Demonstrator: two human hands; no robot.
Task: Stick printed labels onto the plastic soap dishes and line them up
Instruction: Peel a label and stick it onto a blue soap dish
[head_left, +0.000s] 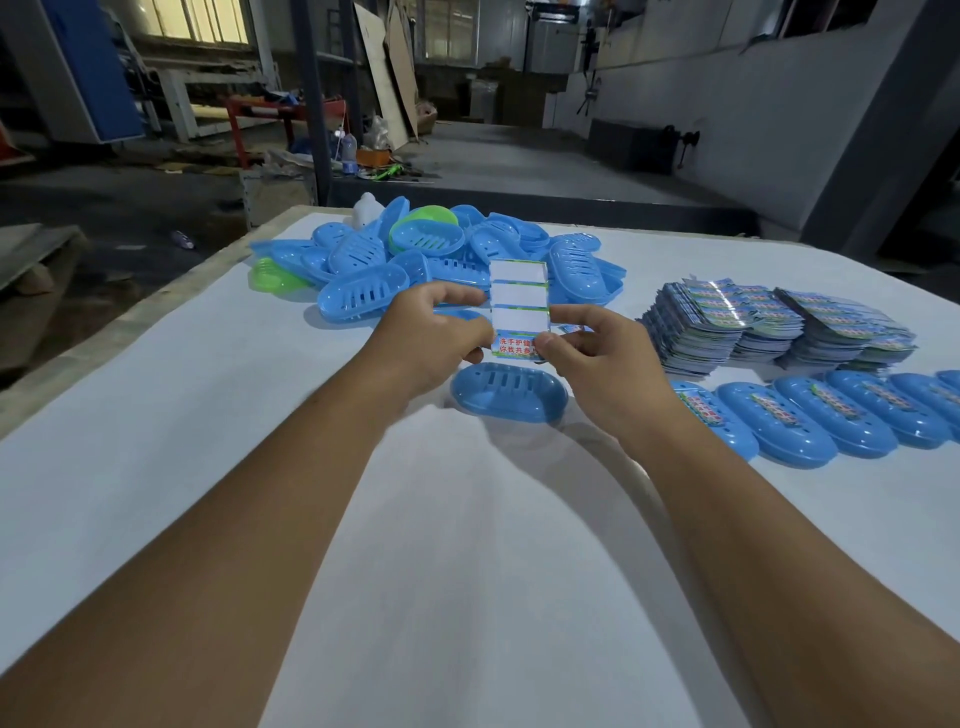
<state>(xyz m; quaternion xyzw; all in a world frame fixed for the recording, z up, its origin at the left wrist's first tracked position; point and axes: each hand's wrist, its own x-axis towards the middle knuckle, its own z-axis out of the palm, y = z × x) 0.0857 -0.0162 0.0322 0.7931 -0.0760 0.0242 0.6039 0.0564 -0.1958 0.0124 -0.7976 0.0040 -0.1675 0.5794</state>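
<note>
A white table (156, 415) bears soap dishes (509, 391) and label stacks (779, 327).

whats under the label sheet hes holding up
Below the label sheet, pinched by the left hand and right hand, a bare blue soap dish lies on the table. The hands hide the sheet's lower corners.

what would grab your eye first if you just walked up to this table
First, the two hands, the left hand and right hand, pinching a label sheet at the table's middle, just above a bare blue soap dish. Behind them sprawls a heap of blue and green dishes. To the right sit stacks of printed labels, with a row of labelled dishes in front.
</note>
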